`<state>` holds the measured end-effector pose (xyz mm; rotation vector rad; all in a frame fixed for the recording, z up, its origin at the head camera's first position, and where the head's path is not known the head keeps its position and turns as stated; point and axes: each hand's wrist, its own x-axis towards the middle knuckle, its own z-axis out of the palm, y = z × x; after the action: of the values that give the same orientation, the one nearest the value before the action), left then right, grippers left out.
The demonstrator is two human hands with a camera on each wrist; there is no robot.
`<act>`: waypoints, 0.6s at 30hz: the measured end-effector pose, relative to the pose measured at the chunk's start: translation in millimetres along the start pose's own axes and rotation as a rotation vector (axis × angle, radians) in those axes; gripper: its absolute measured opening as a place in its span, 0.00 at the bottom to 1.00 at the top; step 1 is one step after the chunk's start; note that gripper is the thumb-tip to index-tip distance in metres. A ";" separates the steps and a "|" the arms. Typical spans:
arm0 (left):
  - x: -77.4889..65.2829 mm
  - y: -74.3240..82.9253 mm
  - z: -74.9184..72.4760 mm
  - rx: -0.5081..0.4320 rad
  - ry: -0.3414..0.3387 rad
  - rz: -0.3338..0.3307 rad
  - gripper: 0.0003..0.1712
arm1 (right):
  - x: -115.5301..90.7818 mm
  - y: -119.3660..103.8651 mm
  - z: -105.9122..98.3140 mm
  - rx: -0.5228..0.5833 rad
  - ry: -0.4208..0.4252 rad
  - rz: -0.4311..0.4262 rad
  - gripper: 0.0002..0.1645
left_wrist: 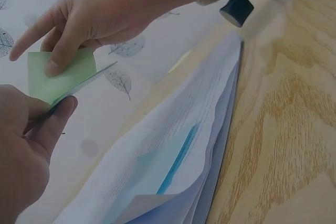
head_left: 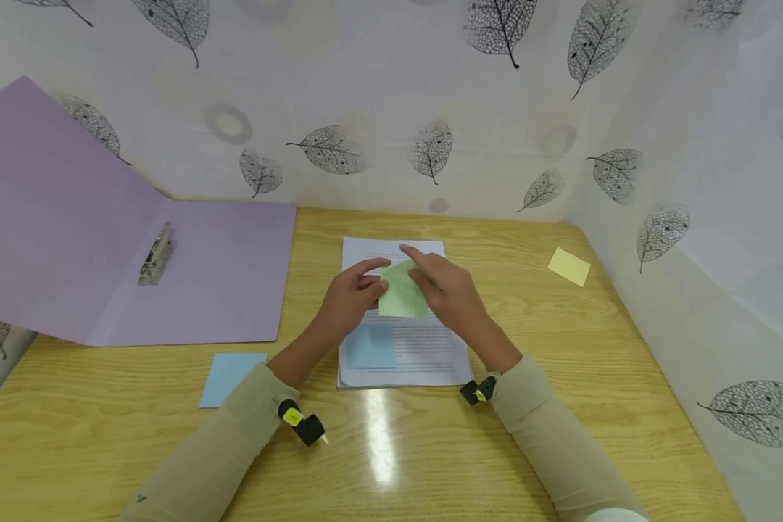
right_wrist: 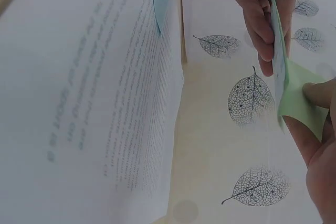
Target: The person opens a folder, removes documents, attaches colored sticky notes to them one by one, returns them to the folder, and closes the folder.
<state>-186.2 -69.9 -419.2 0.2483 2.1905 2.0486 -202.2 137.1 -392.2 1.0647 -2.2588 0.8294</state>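
Green note paper [head_left: 401, 297] is raised over the paper stack [head_left: 431, 366]; I see open wood table [head_left: 548, 333] from the stack's right edge to the yellow note [head_left: 569, 267]. Left hand [head_left: 352, 293] and right hand [head_left: 453, 290] both pinch it.

An open folder [head_left: 228, 283] is resting at the tabletop's [head_left: 541, 319] far left corner, one note [head_left: 230, 377] before it. Central papers [head_left: 433, 355] are carrying a second note [head_left: 372, 348], a third note [head_left: 401, 299] held above; a fourth note [head_left: 569, 266] is lying near the far right corner.
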 end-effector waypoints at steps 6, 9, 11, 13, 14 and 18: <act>0.3 1.8 -2.6 -0.041 0.011 -0.043 0.23 | -0.2 3.5 -1.7 0.097 0.074 0.107 0.28; 0.8 2.4 -4.3 -0.055 0.017 -0.065 0.23 | 0.8 6.6 -3.3 0.171 0.118 0.123 0.25; 1.8 1.6 -5.8 -0.066 0.019 -0.073 0.23 | 1.1 9.6 -4.6 0.221 0.142 0.132 0.22; 2.6 0.5 -7.3 -0.077 0.022 -0.077 0.23 | 0.8 12.7 -6.3 0.252 0.152 0.156 0.18; 2.8 0.1 -8.1 -0.081 0.024 -0.078 0.23 | 0.6 13.9 -7.3 0.264 0.155 0.169 0.17; 4.2 -1.0 -11.0 -0.091 0.049 -0.084 0.23 | 0.3 17.4 -11.3 0.248 0.151 0.238 0.12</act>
<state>-192.6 -79.9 -419.3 0.0957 2.0904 2.1230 -214.4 153.8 -389.6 0.8120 -2.2222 1.2721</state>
